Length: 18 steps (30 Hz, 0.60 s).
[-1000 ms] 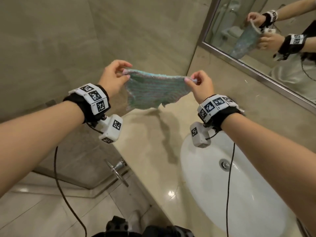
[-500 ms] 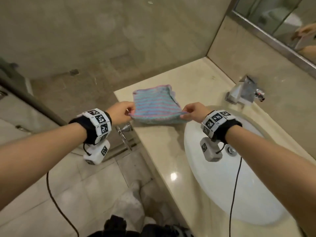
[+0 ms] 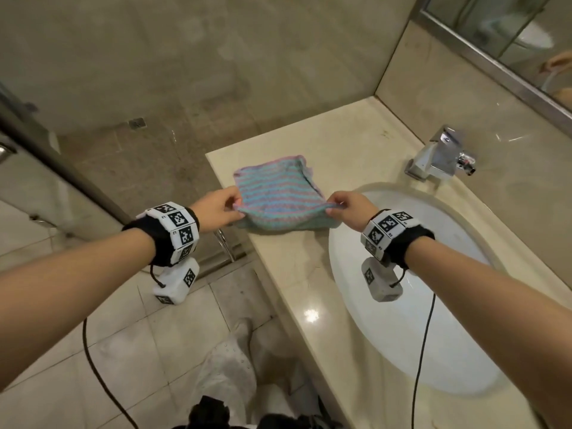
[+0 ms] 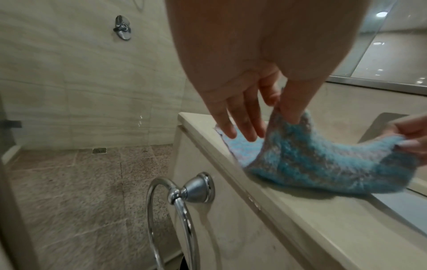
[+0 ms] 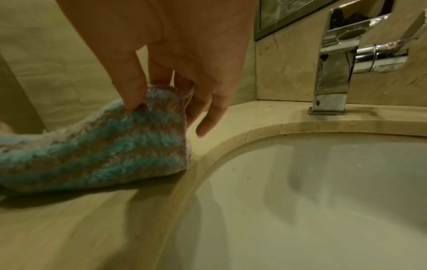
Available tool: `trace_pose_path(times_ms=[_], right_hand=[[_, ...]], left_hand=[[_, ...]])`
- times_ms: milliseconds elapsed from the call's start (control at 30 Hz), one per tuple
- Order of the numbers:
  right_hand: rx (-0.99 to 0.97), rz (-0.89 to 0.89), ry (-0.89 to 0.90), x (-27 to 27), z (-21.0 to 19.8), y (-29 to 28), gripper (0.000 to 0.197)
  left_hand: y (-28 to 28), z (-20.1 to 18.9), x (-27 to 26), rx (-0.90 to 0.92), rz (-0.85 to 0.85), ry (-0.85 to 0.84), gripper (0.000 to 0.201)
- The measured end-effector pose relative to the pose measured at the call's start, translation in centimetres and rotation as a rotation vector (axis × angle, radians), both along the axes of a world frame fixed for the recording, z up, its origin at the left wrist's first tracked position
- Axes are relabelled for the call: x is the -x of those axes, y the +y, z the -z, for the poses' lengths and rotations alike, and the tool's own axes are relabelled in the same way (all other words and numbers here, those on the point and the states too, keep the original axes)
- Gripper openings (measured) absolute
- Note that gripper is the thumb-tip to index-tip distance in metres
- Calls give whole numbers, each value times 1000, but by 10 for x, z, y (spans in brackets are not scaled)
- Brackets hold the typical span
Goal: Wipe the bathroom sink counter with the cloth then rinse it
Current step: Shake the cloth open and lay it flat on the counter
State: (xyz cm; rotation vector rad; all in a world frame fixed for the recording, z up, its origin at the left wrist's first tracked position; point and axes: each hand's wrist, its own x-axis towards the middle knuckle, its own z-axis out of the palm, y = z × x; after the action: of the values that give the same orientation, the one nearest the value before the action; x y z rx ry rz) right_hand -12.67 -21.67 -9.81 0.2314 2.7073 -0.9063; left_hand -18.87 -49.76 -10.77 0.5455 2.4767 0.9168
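Note:
A blue and pink striped cloth (image 3: 277, 193) (image 4: 300, 160) (image 5: 104, 149) lies folded on the beige counter (image 3: 346, 140), left of the white sink basin (image 3: 418, 305). My left hand (image 3: 216, 207) (image 4: 275, 107) pinches its near left corner, my right hand (image 3: 346, 205) (image 5: 150, 96) pinches its near right corner. The near edge is lifted a little between the two hands; the far part rests on the counter. In the left wrist view my other three fingers (image 4: 240, 126) point down over the cloth.
A chrome faucet (image 3: 439, 156) (image 5: 335, 73) stands behind the basin under the mirror (image 3: 510, 41). A chrome towel ring (image 4: 175, 210) hangs on the counter's left side. A glass shower partition (image 3: 62, 168) and tiled floor lie left of the counter.
Both hands brought the cloth down from mid-air, where it hung stretched between them, onto the counter left of the sink. The head view tilted downward.

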Motion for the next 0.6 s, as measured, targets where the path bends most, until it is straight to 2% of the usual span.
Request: trace_pose_path(times_ms=[67, 200, 367, 600], right_hand=[[28, 51, 66, 10, 1, -1, 14], [19, 65, 136, 37, 7, -4, 18], [-79, -12, 78, 73, 22, -12, 24], [-204, -109, 5, 92, 39, -12, 30]], left_hand=[[6, 0, 9, -39, -52, 26, 18], [21, 9, 35, -63, -20, 23, 15], [36, 22, 58, 13, 71, 45, 14], [20, 39, 72, 131, 169, 20, 14]])
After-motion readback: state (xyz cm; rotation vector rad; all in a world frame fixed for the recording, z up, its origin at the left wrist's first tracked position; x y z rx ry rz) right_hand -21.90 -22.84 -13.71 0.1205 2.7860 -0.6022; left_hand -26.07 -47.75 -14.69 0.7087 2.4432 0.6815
